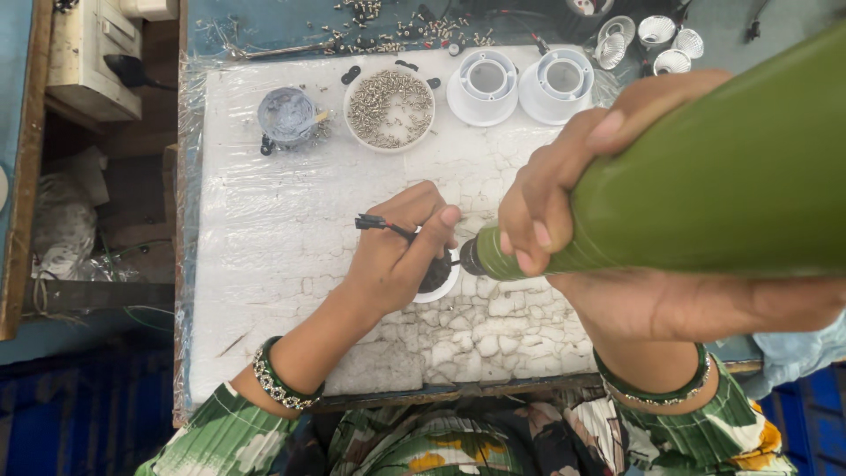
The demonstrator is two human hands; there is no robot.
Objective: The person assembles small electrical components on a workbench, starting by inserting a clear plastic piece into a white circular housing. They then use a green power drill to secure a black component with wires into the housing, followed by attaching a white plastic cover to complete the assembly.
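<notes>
My right hand (551,189) grips a large green electric screwdriver (705,185), held almost upright with its black tip pointing down. The tip meets a small white round housing (438,289) lying on the white mat. My left hand (397,251) rests over that housing and steadies it, with fingers curled around it. A black wire with a small black connector (370,222) sticks out to the left from under the left fingers. Most of the housing is hidden beneath my left hand.
A white bowl of small screws (389,107) stands at the back of the cracked white mat (264,264). A small tub of grey paste (286,115) sits left of it. Two white round housings (520,84) stand to its right. Loose screws and reflector cups (656,35) lie beyond.
</notes>
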